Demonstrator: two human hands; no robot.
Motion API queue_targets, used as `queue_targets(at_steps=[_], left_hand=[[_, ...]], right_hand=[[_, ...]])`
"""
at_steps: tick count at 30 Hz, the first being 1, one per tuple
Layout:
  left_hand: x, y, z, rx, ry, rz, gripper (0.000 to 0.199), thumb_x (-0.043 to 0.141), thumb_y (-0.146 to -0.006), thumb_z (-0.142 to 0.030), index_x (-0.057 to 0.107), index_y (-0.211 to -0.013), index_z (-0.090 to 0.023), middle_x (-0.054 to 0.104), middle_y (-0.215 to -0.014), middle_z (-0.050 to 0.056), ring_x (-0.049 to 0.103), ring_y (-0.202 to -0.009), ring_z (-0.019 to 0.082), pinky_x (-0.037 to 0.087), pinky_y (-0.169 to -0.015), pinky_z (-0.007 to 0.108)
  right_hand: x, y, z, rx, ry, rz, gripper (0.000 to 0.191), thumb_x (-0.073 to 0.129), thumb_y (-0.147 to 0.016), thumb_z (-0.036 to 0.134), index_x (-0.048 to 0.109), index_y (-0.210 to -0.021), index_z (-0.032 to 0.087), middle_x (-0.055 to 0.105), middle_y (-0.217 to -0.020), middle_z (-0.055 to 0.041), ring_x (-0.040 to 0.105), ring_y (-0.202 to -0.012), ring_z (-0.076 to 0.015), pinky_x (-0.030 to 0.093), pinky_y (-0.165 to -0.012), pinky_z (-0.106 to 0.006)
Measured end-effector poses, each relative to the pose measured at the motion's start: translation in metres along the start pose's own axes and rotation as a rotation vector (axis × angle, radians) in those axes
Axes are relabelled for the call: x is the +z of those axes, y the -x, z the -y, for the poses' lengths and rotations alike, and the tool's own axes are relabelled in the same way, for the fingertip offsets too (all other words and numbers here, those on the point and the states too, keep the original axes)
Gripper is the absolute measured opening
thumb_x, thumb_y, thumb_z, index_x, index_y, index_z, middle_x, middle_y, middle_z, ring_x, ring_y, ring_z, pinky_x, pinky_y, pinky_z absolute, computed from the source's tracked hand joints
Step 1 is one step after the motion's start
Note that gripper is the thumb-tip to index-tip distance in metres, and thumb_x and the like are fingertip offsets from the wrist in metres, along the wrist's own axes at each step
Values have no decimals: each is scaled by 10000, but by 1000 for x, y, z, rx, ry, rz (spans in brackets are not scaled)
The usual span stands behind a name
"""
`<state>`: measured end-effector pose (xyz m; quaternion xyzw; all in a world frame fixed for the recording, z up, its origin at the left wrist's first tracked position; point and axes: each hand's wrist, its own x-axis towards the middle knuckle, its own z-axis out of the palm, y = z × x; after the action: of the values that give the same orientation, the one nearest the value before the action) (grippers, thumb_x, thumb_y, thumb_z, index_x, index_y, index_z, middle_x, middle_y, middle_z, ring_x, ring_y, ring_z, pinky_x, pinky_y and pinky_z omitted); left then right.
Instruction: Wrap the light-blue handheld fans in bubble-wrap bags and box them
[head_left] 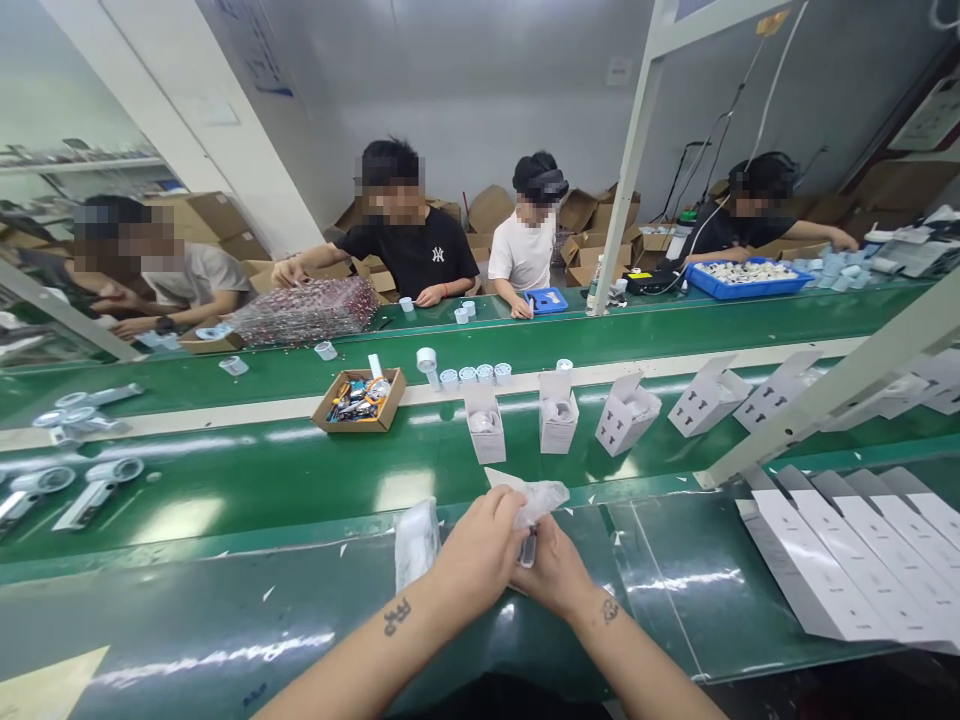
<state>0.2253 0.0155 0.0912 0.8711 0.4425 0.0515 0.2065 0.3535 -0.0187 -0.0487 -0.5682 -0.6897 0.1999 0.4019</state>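
My left hand is closed on a clear plastic bag that sticks out past its fingers. My right hand is curled just below, closed around something pale and mostly hidden. A white flap shows behind my left fingers; whether it belongs to a box cannot be seen. A small dark, glossy part shows between the two hands. Beside my left hand, a bubble-wrapped package lies on the green bench.
Several open white boxes stand on the green conveyor ahead. Flat-lying white boxes line the right. A cardboard tray holds small parts; shower-head-like pieces lie left. Slanted post rises right. Several co-workers sit opposite.
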Motion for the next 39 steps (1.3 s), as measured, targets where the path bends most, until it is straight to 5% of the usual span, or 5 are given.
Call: queue_targets(at_steps=[6, 13, 28, 34, 39], left_hand=[[0, 10, 9, 41, -29, 261, 193, 518, -892, -187, 505, -1083, -210, 656, -1107, 89, 586, -1076, 276, 452, -923, 414], [-16, 1, 54, 63, 272, 402, 830, 672, -769, -220, 164, -1424, -236, 481, -1416, 152, 455, -1304, 301, 380, -1052, 479], [15, -10, 59, 56, 99, 414, 421, 486, -860, -192, 381, -1266, -234, 646, -1217, 85, 623, -1107, 260, 492, -912, 377], [16, -14, 39, 193, -64, 415, 615, 555, -751, -131, 389, -1342, -156, 572, -1257, 156, 530, -1187, 302, 456, -962, 407], [29, -16, 27, 233, -279, 360, 382, 516, -849, -192, 538, -1222, -112, 650, -1166, 195, 618, -1048, 347, 483, -880, 485]], right_hand=[[-17, 1, 9, 58, -137, 200, 537, 688, -710, 255, 533, -1222, 217, 659, -1177, -121, 638, -1096, -314, 527, -926, -457], [-37, -18, 29, 234, -379, 146, 568, 765, -672, 278, 560, -1197, 211, 650, -1121, -72, 636, -1037, -273, 527, -900, -409], [-23, 6, 35, 91, -196, -311, 494, 703, -739, 281, 517, -1191, 213, 629, -1085, -114, 630, -1036, -301, 529, -938, -493], [-38, 1, 35, 23, -163, -162, 376, 663, -777, 299, 534, -1123, 224, 606, -1040, -106, 591, -1003, -298, 533, -867, -486], [-57, -2, 32, -72, -100, 88, 271, 578, -850, 238, 553, -1118, 264, 602, -1038, -78, 570, -1015, -283, 496, -916, -509]])
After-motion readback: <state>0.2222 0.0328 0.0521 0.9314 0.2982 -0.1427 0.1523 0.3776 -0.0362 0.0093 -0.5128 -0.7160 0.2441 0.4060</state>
